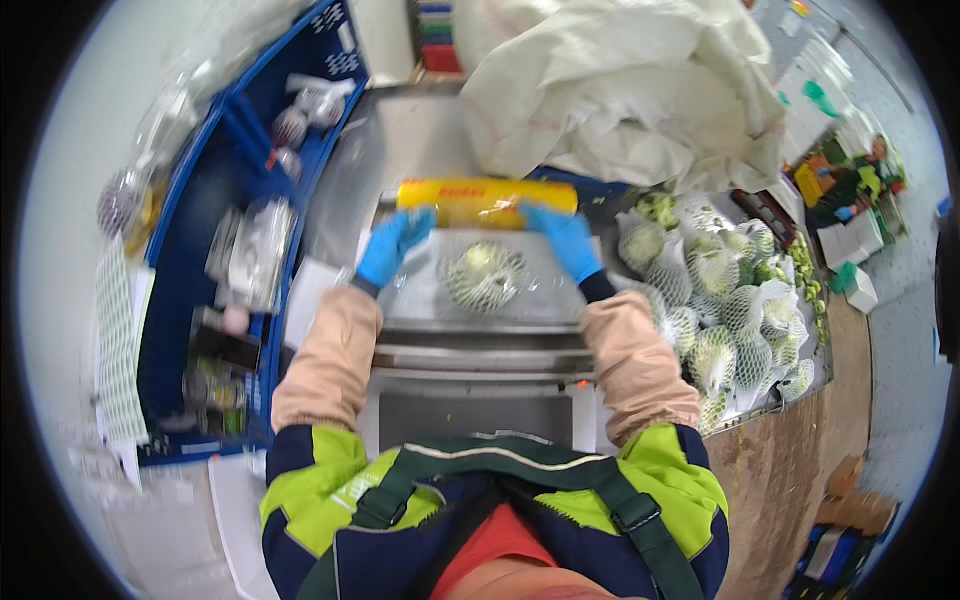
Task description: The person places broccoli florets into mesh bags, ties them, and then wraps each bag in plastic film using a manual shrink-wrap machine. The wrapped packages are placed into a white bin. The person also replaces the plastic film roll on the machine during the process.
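Observation:
A pale green vegetable head in a white foam net (486, 276) sits on the film-covered surface of a metal wrapping station (442, 319), between my forearms. Behind it lies a yellow roll (487, 196) of clear plastic film, crosswise. My left hand (394, 244), in a blue glove, is at the roll's left end, its fingers pointing inward. At the right end my right hand (561, 238), also gloved in blue, has its fingertips against the roll. Blur and glare on the film hide whether either hand pinches it. Nearer my body is a dark flat plate (476, 421).
Many netted vegetable heads (720, 300) are heaped on the right. A blue crate (187, 217) on the left holds plastic bags (262, 247) and netted items. A large white woven sack (622, 90) stands at the back. Another person (847, 187) is at far right.

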Demonstrator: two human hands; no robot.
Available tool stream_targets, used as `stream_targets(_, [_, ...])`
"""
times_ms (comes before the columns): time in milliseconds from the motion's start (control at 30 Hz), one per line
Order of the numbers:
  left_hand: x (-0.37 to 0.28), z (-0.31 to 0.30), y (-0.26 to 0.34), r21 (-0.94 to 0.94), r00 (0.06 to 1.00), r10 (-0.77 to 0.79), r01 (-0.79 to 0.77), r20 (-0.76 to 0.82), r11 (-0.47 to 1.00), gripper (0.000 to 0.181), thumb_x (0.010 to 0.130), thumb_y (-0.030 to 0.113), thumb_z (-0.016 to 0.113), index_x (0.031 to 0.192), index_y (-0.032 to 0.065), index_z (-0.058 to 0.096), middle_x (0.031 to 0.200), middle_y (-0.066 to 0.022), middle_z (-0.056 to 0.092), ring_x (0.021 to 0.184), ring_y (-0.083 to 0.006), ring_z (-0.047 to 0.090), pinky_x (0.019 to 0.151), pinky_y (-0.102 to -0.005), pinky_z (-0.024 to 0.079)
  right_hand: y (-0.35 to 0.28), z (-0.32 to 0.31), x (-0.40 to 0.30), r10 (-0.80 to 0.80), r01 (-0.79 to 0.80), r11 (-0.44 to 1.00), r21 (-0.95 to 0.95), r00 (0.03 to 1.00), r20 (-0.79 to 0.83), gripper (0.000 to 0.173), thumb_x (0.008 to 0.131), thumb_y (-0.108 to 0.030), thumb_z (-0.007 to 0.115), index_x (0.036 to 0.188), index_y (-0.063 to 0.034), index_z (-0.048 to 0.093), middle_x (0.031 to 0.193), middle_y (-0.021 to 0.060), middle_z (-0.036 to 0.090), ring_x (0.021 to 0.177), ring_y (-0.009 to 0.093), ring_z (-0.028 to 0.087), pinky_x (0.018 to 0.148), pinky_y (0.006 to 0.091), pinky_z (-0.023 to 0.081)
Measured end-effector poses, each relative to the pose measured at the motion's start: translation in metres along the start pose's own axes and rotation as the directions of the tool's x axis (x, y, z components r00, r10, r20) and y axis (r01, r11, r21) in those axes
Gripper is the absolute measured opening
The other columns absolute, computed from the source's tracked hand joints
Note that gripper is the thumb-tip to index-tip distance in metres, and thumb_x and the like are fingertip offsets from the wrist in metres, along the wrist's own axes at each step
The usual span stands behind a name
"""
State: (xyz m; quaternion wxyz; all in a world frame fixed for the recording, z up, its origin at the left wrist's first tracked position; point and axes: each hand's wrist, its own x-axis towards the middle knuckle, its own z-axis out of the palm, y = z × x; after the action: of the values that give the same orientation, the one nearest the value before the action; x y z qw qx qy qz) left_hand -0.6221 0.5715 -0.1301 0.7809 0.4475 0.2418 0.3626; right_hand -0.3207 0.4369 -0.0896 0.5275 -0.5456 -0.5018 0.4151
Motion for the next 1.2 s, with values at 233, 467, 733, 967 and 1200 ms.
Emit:
stream_targets(233, [-0.044, 0.027, -0.042, 0.801, 0.902, 0.170, -0.432, 0.398, 0.415, 0.072, 0.082, -0.006, 0.049, 0.147, 0.0071, 0.023, 0.145, -0.0230, 0.030, 0.129, -0.0367, 0.042, 0.109, -0.0395, 0.032, 0.094, 0.014, -0.031, -0.153, 0.182, 0.980, -0.078, 0.945, 0.288, 0.061, 0.095, -0.005, 0.047, 0.149, -0.0032, 0.020, 0.152, 0.0156, 0.029, 0.134, 0.026, 0.040, 0.110, 0.0375, 0.032])
stream_targets(467, [-0.055, 0.058, -0.024, 0.680, 0.979, -0.043, -0.107, 0.199, 0.725, 0.049, 0.085, 0.004, 0.067, 0.131, 0.0042, 0.049, 0.122, -0.0079, 0.060, 0.114, -0.0137, 0.053, 0.099, -0.0295, 0.042, 0.045, 0.031, -0.073, -0.168, 0.236, 0.903, -0.360, 0.963, 0.209, 0.089, 0.083, -0.028, 0.072, 0.148, -0.0026, 0.016, 0.127, 0.0246, 0.051, 0.120, 0.033, 0.051, 0.105, 0.0399, 0.038])
stream_targets(733, [-0.163, 0.098, 0.038, 0.661, 0.693, -0.634, 0.301, 0.343, 0.688, 0.047, 0.086, 0.010, 0.066, 0.129, -0.0010, 0.052, 0.119, -0.0082, 0.062, 0.106, -0.0145, 0.056, 0.096, -0.0307, 0.045, -0.090, 0.023, -0.180, 0.300, -0.149, 0.946, -0.290, 0.741, 0.601, 0.053, 0.086, -0.046, 0.067, 0.114, -0.0015, 0.061, 0.096, 0.0105, 0.068, 0.081, 0.015, 0.064, 0.076, 0.0301, 0.053])
stream_targets(967, [-0.212, 0.062, -0.044, 0.577, 0.596, -0.626, 0.309, 0.503, 0.756, 0.029, 0.092, 0.022, 0.060, 0.113, 0.0020, 0.064, 0.106, -0.0061, 0.068, 0.095, -0.0116, 0.060, 0.085, -0.0283, 0.050, -0.005, 0.037, -0.241, 0.508, -0.640, 0.763, -0.089, 0.510, 0.694, 0.058, 0.090, -0.059, 0.054, 0.097, -0.0024, 0.062, 0.072, 0.0048, 0.060, 0.063, 0.011, 0.058, 0.057, 0.0237, 0.051])
stream_targets(1200, [-0.252, 0.020, -0.102, 0.354, 0.533, -0.835, 0.760, 0.141, 0.545, 0.037, 0.095, 0.035, 0.055, 0.105, 0.0015, 0.065, 0.101, -0.0120, 0.069, 0.087, -0.0197, 0.067, 0.078, -0.0298, 0.055, 0.086, 0.042, -0.298, 0.565, -0.885, 0.377, 0.273, 0.453, 0.690, 0.049, 0.099, -0.047, 0.044, 0.112, -0.0023, 0.059, 0.089, 0.0027, 0.062, 0.072, 0.010, 0.057, 0.067, 0.0215, 0.048])
